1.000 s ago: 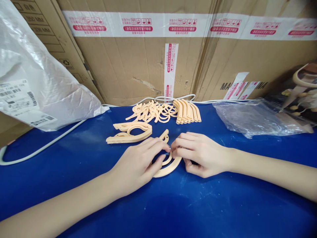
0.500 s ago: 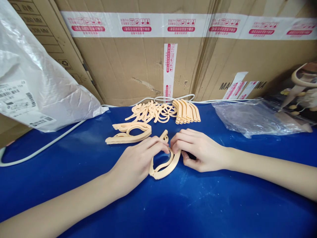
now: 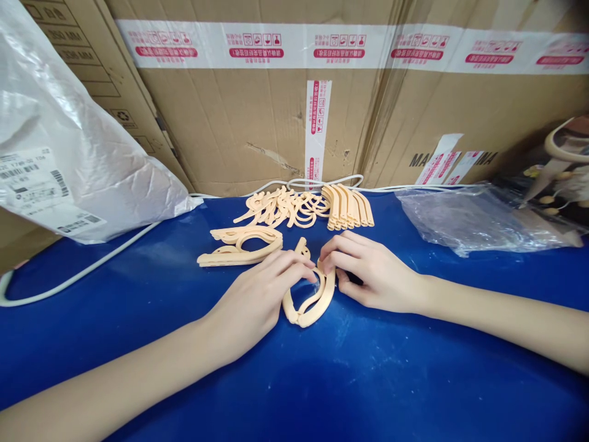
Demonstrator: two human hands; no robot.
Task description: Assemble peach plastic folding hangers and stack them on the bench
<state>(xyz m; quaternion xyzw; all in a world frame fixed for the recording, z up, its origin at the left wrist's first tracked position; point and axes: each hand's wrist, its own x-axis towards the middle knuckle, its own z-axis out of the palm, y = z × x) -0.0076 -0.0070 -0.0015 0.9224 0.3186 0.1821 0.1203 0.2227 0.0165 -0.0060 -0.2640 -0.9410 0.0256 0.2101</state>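
Note:
Between my hands is a beige plastic folding clothes hanger [image 3: 317, 312], its curved arms drawn together around an inner loop and their joined end pointing toward me. My left hand [image 3: 262, 288] is closed around its left arm, with the fingertips reaching over the opening in the middle. My right hand [image 3: 368, 273] pinches the upper end of the right arm; the fingers hide that end. A short hooked tip shows above the left fingers. Just beyond my left hand lie folded beige hangers [image 3: 239, 255], stacked on the blue table [image 3: 368, 380].
Farther back lie a heap of beige hooks [image 3: 285, 209] and a row of curved hanger arms [image 3: 348, 207]. A white plastic bag [image 3: 87, 159] stands left, with a pale cable [image 3: 83, 279] below. Clear plastic film [image 3: 469, 218] lies right. Cardboard boxes [image 3: 239, 116] wall off the back.
The hanger has turned slightly, its joined end swinging right and a little away from me. My right hand has shifted slightly up with it; my left hand has hardly moved.

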